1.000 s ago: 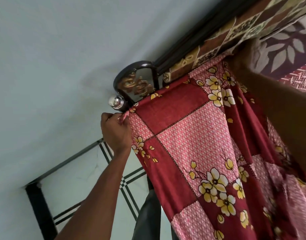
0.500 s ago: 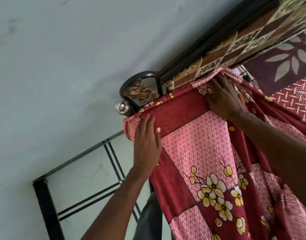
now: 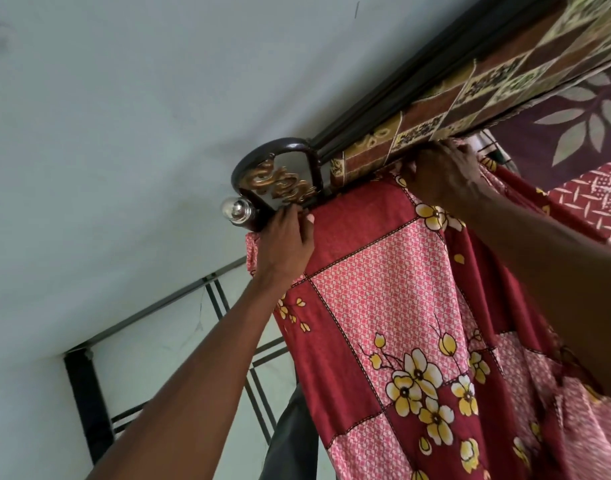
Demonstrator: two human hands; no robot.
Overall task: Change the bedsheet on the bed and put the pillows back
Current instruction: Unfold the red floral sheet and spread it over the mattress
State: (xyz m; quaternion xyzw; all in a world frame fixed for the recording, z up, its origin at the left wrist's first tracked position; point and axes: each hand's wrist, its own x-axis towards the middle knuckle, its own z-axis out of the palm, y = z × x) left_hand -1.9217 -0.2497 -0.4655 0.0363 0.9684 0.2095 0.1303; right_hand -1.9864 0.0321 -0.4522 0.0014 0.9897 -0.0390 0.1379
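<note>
Bedsheet (image 3: 394,306) first, since it fills the near part of the view: red and pink checks with yellow flowers, hanging in loose folds from the corner of the bed down toward the person. It looks like thin cotton, light and limp, with no stiffness of its own, so it would slide or bunch wherever it is not pinned; the hem and the corner seem the sensible places to take it, pulling the edge taut before pushing it in. Further up, the left hand (image 3: 286,242) lies flat on the cloth at that corner, fingers straight and pressing just below the dark bedpost (image 3: 274,161) with its gilt scroll and shiny knob (image 3: 235,210). Beyond it, the right hand (image 3: 442,174) reaches to the sheet's top edge where it meets the patterned mattress (image 3: 435,123); its fingertips are hidden against the underside, so I cannot tell whether they pinch the cloth or merely push it. My guess is that the edge is being tucked under. Farthest off stands the pale wall (image 3: 124,98).
</note>
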